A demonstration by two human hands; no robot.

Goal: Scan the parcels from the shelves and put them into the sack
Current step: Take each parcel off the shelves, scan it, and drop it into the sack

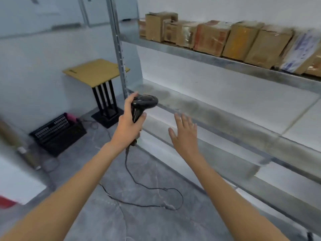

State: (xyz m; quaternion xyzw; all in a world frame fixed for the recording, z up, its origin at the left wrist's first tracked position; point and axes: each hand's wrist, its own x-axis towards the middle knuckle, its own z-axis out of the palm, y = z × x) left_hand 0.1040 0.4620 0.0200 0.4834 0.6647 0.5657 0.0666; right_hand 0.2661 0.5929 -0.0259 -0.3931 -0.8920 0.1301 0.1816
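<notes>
I am between parcels right now, so the step in hand looks like fetching one to scan. My left hand has its grip curled tight around the handle of the black plastic barcode scanner, thumb up on top, with its thin black cord trailing down onto the grey floor. My right hand holds nothing; its fingers are spread wide and straight, palm facing down and forward, near the front edge of the bare grey metal middle shelf.

The brown cardboard parcels sit in a row on the top shelf, well above and apart from both hands. I think my right arm needs to go up and right to take one box (the nearest end of the row seems easiest). Then I point the scanner at its label. I cannot see the sack anywhere here.
</notes>
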